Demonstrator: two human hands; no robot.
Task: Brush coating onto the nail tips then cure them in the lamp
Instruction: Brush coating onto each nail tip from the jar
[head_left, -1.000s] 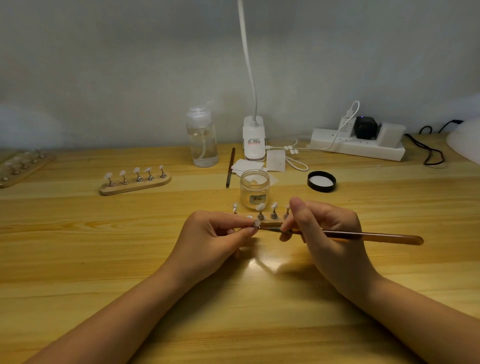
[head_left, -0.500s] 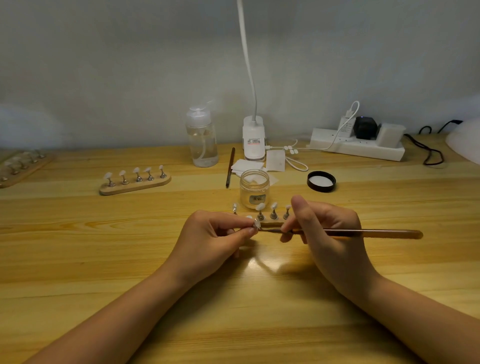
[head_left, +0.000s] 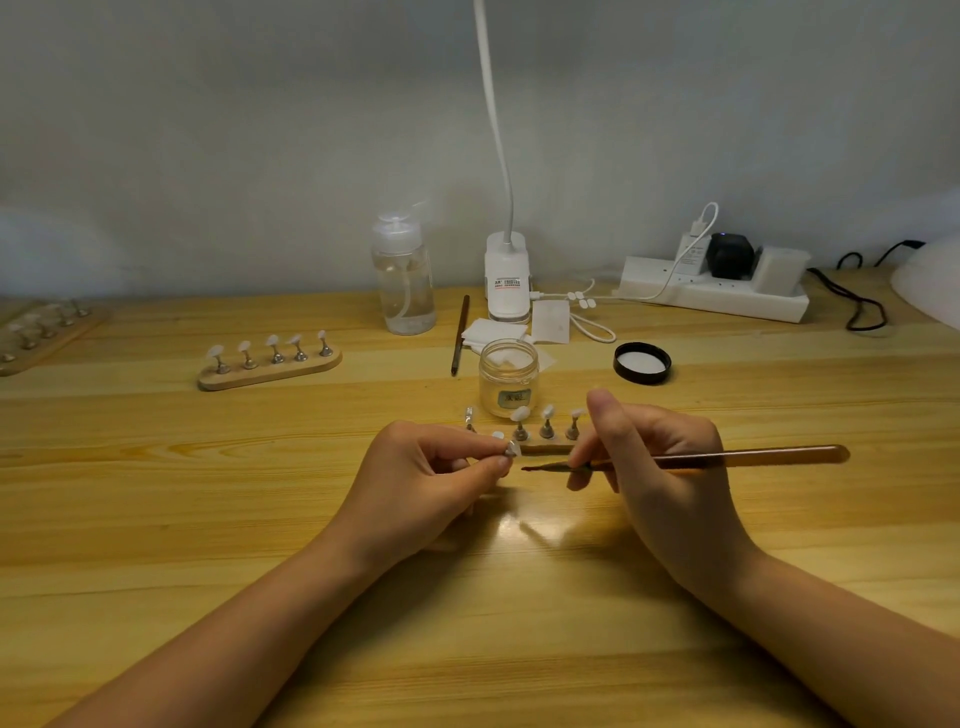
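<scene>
Pale wooden desk (head_left: 156, 519) against a grey wall. We note the left hand (head_left: 431, 483) pinching a small clear nail tip (head_left: 511, 450) just in front of the open glass jar of coating (head_left: 508, 376). Right hand (head_left: 660, 467) grips a thin brown-handled brush (head_left: 727, 458), bristles just short of the tip. Wooden holder strip (head_left: 545, 448) with three mounted tips sits directly before the jar.
</scene>
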